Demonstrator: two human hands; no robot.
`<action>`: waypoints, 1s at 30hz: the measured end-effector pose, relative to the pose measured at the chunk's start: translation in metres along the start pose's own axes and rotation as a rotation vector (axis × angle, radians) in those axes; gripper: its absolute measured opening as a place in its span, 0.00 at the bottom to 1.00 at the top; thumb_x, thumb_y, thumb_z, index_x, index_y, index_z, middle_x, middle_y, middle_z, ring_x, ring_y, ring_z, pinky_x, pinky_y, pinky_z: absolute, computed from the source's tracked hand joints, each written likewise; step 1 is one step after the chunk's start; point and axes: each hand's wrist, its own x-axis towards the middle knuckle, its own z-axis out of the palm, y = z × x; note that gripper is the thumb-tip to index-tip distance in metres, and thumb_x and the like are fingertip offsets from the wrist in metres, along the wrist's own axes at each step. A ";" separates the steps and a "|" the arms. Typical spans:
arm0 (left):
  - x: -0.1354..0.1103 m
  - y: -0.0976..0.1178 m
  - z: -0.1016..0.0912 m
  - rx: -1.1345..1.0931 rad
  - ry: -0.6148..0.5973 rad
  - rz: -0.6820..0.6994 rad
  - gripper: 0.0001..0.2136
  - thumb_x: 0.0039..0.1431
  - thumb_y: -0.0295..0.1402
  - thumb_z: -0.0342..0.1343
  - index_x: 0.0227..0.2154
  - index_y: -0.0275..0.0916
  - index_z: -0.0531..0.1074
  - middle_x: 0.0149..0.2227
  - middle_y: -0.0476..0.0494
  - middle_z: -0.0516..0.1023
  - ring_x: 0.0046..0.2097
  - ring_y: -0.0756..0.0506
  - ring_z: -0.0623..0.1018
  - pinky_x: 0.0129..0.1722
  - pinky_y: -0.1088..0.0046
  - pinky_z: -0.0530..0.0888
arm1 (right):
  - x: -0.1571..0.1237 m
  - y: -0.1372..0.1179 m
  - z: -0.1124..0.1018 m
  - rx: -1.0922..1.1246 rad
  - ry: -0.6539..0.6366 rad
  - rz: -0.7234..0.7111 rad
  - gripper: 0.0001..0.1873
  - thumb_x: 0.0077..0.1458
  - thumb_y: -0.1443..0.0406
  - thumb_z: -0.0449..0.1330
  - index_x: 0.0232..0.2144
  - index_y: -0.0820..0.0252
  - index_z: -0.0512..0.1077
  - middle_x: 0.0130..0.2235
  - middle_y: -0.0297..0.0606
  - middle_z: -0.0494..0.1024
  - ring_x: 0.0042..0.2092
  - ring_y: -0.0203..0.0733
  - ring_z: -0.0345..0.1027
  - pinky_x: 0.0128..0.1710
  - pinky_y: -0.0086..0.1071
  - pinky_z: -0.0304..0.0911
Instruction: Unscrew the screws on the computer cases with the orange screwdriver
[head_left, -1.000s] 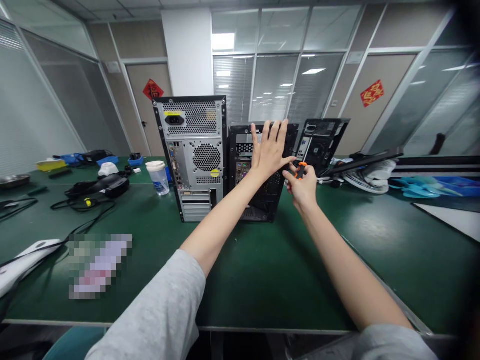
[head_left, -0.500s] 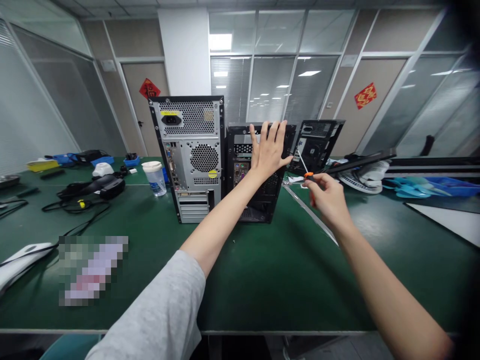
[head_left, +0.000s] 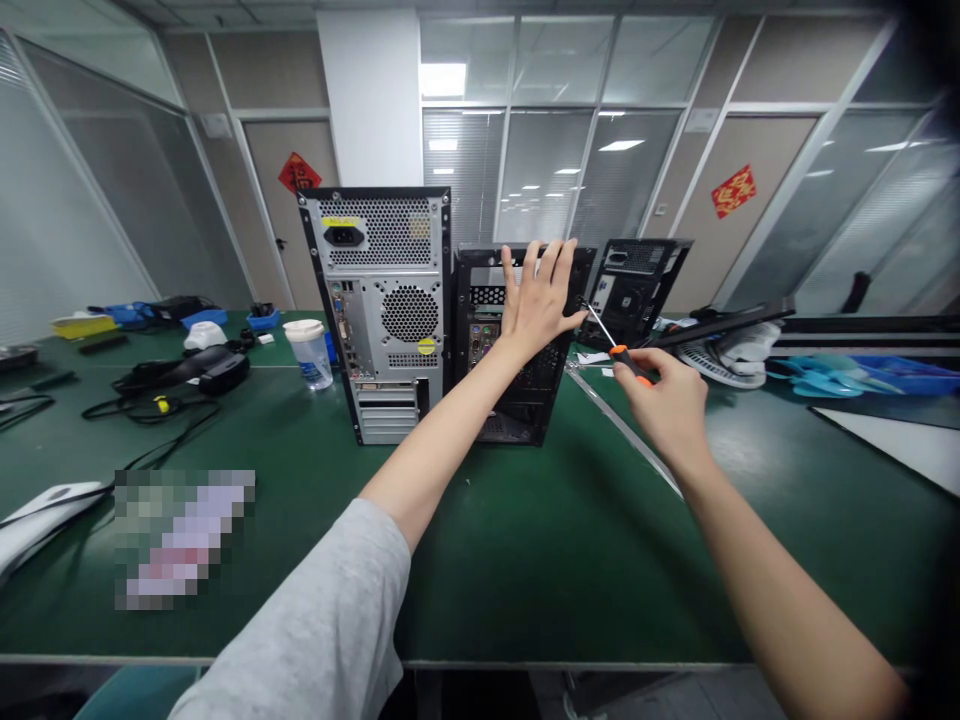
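My left hand lies flat with its fingers spread against the back of a black computer tower standing in the middle of the green table. My right hand is closed round a screwdriver with an orange and black handle. The screwdriver's thin shaft points up and left, and its tip reaches the tower's right rear edge beside my left thumb.
A silver tower stands to the left of the black one, and a third open case stands behind on the right. A lidded cup, a black device with cables, blue trays and a white fan lie around.
My right hand drew back to the right from beside my left hand, turned the screwdriver, and now its tip points at the tower's right edge. My left hand stayed put.
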 end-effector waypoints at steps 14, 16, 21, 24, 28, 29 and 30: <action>0.000 0.001 -0.004 0.036 -0.036 -0.010 0.38 0.54 0.50 0.51 0.64 0.38 0.50 0.64 0.35 0.55 0.67 0.33 0.46 0.65 0.45 0.36 | 0.002 -0.001 -0.003 -0.050 -0.004 -0.047 0.12 0.48 0.59 0.57 0.31 0.58 0.76 0.32 0.42 0.80 0.33 0.46 0.71 0.36 0.37 0.63; 0.000 0.001 -0.004 0.031 -0.028 -0.005 0.38 0.54 0.50 0.51 0.64 0.38 0.50 0.64 0.35 0.55 0.67 0.32 0.47 0.65 0.44 0.35 | 0.002 -0.001 -0.003 -0.061 -0.005 -0.059 0.12 0.48 0.59 0.56 0.31 0.58 0.76 0.32 0.42 0.80 0.33 0.46 0.71 0.35 0.37 0.63; -0.001 0.001 -0.003 0.020 -0.011 0.004 0.37 0.54 0.50 0.50 0.64 0.38 0.51 0.64 0.34 0.56 0.67 0.32 0.48 0.64 0.43 0.35 | 0.004 -0.007 -0.006 -0.107 -0.020 -0.066 0.12 0.49 0.60 0.56 0.31 0.59 0.76 0.32 0.43 0.80 0.34 0.47 0.71 0.37 0.38 0.63; -0.001 0.001 -0.002 0.033 -0.004 0.002 0.38 0.54 0.49 0.51 0.64 0.37 0.51 0.64 0.34 0.56 0.67 0.32 0.48 0.64 0.44 0.34 | 0.006 -0.014 -0.009 -0.190 -0.029 -0.109 0.12 0.49 0.61 0.55 0.30 0.60 0.76 0.32 0.44 0.79 0.33 0.47 0.70 0.36 0.38 0.62; -0.001 0.000 -0.002 0.025 -0.001 0.004 0.37 0.54 0.50 0.50 0.63 0.37 0.51 0.64 0.34 0.56 0.67 0.32 0.48 0.64 0.44 0.35 | 0.009 -0.023 -0.014 -0.333 -0.040 -0.211 0.13 0.52 0.61 0.54 0.29 0.61 0.75 0.28 0.45 0.75 0.31 0.47 0.68 0.35 0.39 0.61; -0.001 0.000 -0.002 0.019 0.000 0.006 0.37 0.54 0.50 0.50 0.63 0.37 0.51 0.64 0.35 0.56 0.67 0.32 0.48 0.64 0.43 0.35 | 0.010 -0.025 -0.014 -0.358 -0.043 -0.232 0.13 0.53 0.61 0.53 0.28 0.61 0.75 0.27 0.45 0.74 0.31 0.47 0.67 0.35 0.39 0.61; -0.001 -0.001 -0.002 0.014 0.001 0.008 0.37 0.54 0.51 0.49 0.63 0.38 0.51 0.64 0.35 0.56 0.67 0.32 0.48 0.64 0.43 0.35 | 0.011 -0.028 -0.015 -0.378 -0.047 -0.249 0.14 0.53 0.61 0.53 0.28 0.62 0.75 0.27 0.45 0.72 0.31 0.47 0.67 0.35 0.39 0.61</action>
